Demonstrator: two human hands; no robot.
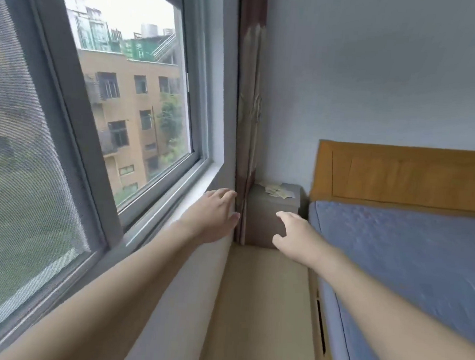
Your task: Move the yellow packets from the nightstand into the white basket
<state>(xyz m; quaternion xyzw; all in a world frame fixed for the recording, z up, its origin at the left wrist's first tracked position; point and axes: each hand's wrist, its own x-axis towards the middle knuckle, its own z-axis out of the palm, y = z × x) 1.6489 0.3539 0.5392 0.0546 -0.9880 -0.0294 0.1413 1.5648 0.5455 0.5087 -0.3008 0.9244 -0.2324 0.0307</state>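
Right now your left hand [217,214] and right hand [294,233] reach forward with fingers loosely spread, holding nothing, the left near the curtain [247,124]. Farther off, the packets [276,191] lie scattered on the nightstand [268,209] between curtain and bed [392,259]. They look thin, light and limp, so pinch each by an edge; no basket shows.

Only one view is given, taken from the person's head. It is pointed forward and a little down, along the gap between the window [95,115] and the bed [392,259]. The nightstand [268,209] is seen far off in the corner.
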